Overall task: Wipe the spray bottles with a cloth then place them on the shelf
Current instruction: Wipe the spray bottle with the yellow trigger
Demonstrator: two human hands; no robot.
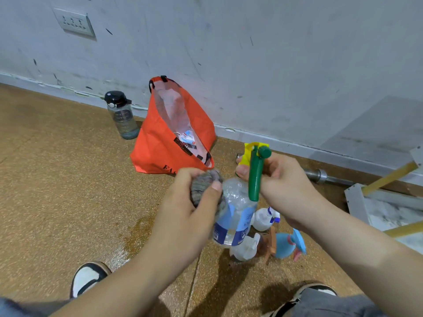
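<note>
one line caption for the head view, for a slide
Left hand presses a grey cloth against a clear blue-labelled spray bottle gripped by the right hand.

spray bottles (263, 219) before bag (160, 152), shelf (357, 202) (perhaps) right

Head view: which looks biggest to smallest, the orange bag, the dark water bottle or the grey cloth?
Largest: orange bag.
Then dark water bottle and grey cloth, too alike to rank: the cloth sits bunched in the left hand, nearer the camera.
</note>
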